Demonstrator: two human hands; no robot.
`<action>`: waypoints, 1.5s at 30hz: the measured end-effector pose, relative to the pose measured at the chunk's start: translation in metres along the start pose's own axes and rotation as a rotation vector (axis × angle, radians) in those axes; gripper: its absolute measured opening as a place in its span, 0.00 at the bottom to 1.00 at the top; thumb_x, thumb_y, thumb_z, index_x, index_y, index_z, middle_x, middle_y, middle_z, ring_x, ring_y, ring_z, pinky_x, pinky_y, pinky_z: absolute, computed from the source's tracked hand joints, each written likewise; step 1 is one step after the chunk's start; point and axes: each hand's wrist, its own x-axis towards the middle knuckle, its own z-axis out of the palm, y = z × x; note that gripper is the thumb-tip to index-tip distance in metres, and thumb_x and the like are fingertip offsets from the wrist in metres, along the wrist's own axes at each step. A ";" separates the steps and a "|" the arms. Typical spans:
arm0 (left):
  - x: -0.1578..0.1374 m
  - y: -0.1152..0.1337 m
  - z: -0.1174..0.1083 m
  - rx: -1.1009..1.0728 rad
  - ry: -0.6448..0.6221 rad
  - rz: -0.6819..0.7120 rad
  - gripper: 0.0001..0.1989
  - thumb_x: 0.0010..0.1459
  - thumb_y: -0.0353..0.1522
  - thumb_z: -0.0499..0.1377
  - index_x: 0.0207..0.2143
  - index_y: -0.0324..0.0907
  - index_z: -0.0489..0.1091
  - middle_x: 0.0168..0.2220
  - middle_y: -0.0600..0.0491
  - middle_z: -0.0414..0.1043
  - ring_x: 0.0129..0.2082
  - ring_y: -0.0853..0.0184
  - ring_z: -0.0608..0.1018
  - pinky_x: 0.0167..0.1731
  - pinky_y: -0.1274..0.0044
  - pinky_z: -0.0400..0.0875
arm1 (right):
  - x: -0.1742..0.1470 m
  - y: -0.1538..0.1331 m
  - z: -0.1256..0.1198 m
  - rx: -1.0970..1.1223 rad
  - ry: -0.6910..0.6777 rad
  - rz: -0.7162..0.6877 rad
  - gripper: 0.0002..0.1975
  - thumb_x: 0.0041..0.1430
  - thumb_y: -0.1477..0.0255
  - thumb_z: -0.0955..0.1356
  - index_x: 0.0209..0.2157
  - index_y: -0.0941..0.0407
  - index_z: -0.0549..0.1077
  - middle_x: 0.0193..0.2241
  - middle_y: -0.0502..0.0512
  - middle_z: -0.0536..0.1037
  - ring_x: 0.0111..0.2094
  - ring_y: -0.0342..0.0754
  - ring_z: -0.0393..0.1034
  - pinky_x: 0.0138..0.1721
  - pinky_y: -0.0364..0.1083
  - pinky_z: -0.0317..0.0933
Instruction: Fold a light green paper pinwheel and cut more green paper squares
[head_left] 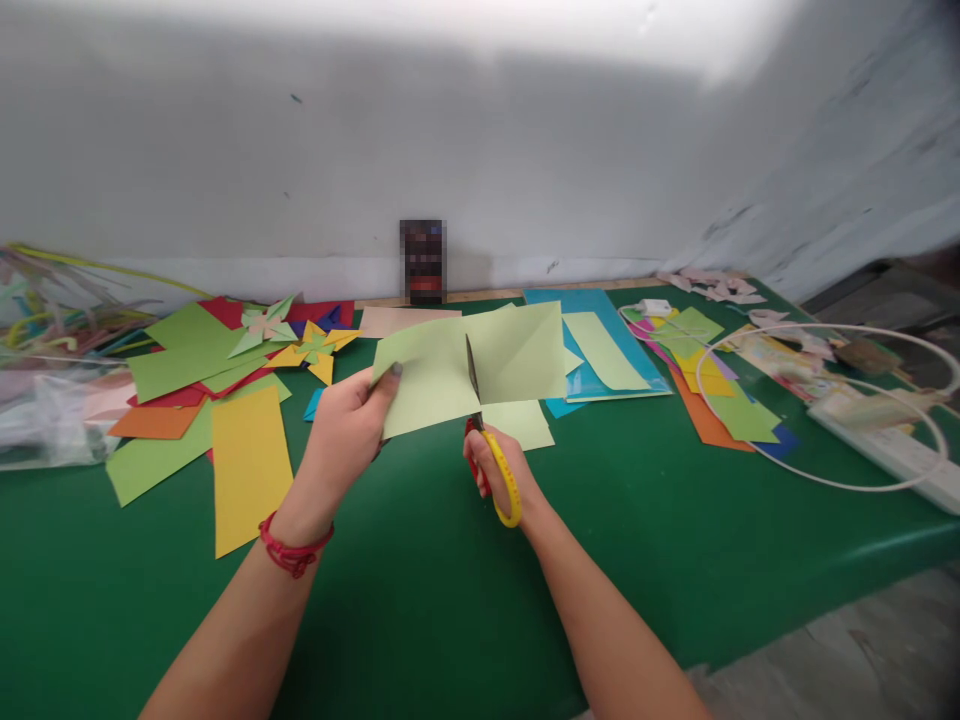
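My left hand pinches the left end of a light green sheet of paper, thumb on top, and holds it up above the table. My right hand is wrapped round the handles of a pair of scissors with one yellow and one red loop. The blades stand across the middle of the sheet from its near edge, one blade showing over the paper. To the right of the blades the paper is bent at an angle. Another pale green piece lies beneath it on the table.
Coloured papers and folded paper stars lie at the left, with a yellow strip nearest. A phone leans on the wall. Right are a blue packet, paper scraps, a white cable and a power strip.
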 end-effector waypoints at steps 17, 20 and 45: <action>-0.002 0.003 0.002 -0.061 -0.007 0.006 0.17 0.54 0.42 0.53 0.18 0.42 0.59 0.12 0.60 0.54 0.11 0.75 0.57 0.08 0.81 0.50 | -0.001 -0.006 0.002 0.025 0.016 0.050 0.22 0.54 0.50 0.58 0.23 0.55 0.58 0.12 0.41 0.56 0.10 0.37 0.53 0.10 0.37 0.51; -0.002 0.004 0.003 -0.055 0.001 -0.014 0.17 0.53 0.41 0.54 0.17 0.42 0.58 0.12 0.60 0.54 0.10 0.75 0.57 0.08 0.81 0.50 | -0.001 -0.004 0.002 0.034 0.024 0.040 0.22 0.55 0.50 0.58 0.23 0.55 0.58 0.11 0.41 0.56 0.10 0.37 0.53 0.10 0.37 0.51; -0.004 0.005 0.004 -0.067 0.023 -0.016 0.17 0.53 0.41 0.54 0.17 0.42 0.58 0.12 0.60 0.53 0.10 0.75 0.58 0.08 0.81 0.51 | -0.001 -0.005 0.003 0.050 0.077 0.079 0.23 0.50 0.49 0.61 0.20 0.54 0.55 0.10 0.40 0.52 0.09 0.37 0.49 0.09 0.38 0.47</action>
